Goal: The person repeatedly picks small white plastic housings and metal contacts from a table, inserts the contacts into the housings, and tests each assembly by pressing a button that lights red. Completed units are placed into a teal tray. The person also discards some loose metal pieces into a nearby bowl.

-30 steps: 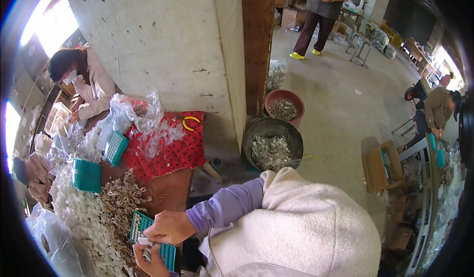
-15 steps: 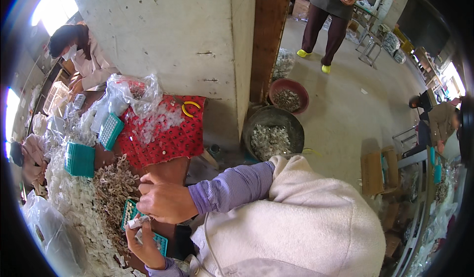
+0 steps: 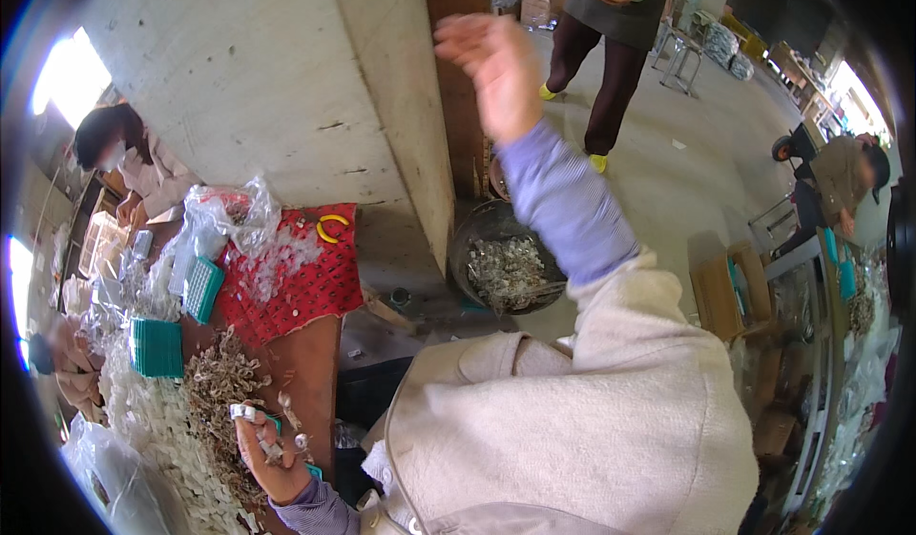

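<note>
My left hand [image 3: 270, 463] is closed around small white plastic pieces [image 3: 246, 411] above the table's near edge. Under and beside it, mostly hidden, lies a teal tray [image 3: 315, 472]. A few small pale brown bits [image 3: 291, 411] show just right of the fingers. Heaped against that hand is a tangle of brown, dried-looking pieces [image 3: 221, 375], with a wide spread of small white pieces [image 3: 143, 401] further left. My right hand [image 3: 498, 72] is raised far from the table, fingers stretched and slightly blurred, with nothing visible in it.
A stack of teal trays [image 3: 156, 347] and a tilted teal tray [image 3: 202, 290] stand near a red patterned cloth [image 3: 296, 292] bearing clear bits and a yellow-handled tool [image 3: 330, 229]. A dark tub [image 3: 458, 249] sits by the concrete pillar [image 3: 267, 87]. Other people are around; one stands ahead [image 3: 611, 58].
My right hand has left the teal tray and the left hand, swinging up and to the right with fingers spread. My left hand stays low with white pieces. The view has turned slightly.
</note>
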Tool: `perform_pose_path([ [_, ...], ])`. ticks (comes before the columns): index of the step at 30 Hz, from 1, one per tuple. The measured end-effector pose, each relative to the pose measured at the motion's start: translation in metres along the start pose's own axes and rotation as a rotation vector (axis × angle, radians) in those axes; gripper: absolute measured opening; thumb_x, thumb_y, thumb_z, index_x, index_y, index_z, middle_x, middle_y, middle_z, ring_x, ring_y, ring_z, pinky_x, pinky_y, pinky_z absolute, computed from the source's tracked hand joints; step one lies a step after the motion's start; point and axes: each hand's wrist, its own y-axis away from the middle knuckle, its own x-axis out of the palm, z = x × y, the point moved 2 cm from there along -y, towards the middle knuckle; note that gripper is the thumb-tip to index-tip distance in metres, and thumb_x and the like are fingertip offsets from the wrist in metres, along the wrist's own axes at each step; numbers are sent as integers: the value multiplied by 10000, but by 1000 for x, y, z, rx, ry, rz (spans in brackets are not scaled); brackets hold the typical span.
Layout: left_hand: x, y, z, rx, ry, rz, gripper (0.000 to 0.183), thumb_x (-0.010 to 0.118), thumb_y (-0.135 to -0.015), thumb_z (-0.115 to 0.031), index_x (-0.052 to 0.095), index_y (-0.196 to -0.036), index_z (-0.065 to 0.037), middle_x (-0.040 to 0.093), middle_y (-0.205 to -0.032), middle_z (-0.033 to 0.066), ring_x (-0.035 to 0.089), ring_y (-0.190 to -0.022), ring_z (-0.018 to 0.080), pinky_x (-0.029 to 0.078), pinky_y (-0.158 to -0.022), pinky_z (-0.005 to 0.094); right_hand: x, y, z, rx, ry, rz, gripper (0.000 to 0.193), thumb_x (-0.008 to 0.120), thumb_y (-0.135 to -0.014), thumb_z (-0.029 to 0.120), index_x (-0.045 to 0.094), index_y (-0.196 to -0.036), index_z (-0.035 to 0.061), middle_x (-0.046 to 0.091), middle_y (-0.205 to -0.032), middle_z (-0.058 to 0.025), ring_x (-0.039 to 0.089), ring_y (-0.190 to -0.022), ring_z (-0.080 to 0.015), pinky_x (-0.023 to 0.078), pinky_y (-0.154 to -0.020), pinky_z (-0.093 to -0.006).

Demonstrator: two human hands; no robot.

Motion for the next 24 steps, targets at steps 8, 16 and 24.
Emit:
perform_pose_path([
  [8, 55, 15, 20, -111, -93, 5, 218, 546, -1168, -267, 624, -1239, -76, 651, -964, 6, 487, -610, 33, 359, -367, 185, -332, -54, 29, 74, -771, -1042, 646, 259, -1194, 405, 511, -1440, -138, 403, -1687, -277, 398, -1569, -448, 370, -1260, -656],
  [16, 64, 18, 11, -128, -93, -12, 254, 505, -1183, -279, 588, -1296, -68, 592, -914, -2, 445, -590, 37, 333, -372, 187, -346, -72, -27, 148, -1055, -833, 649, 361, -1170, 433, 301, -1691, 50, 358, -1736, -189, 371, -1591, -402, 356, -1268, -641],
  [24, 22, 23, -3, -99, 56, 67, 307, 493, -1186, -267, 531, -1408, -57, 591, -1072, 21, 539, -794, 38, 337, -376, 178, -402, -8, -43, 201, -1034, -626, 324, 530, -1049, 225, 730, -1240, 56, 779, -1197, -149, 742, -1093, -341, 608, -951, -556],
])
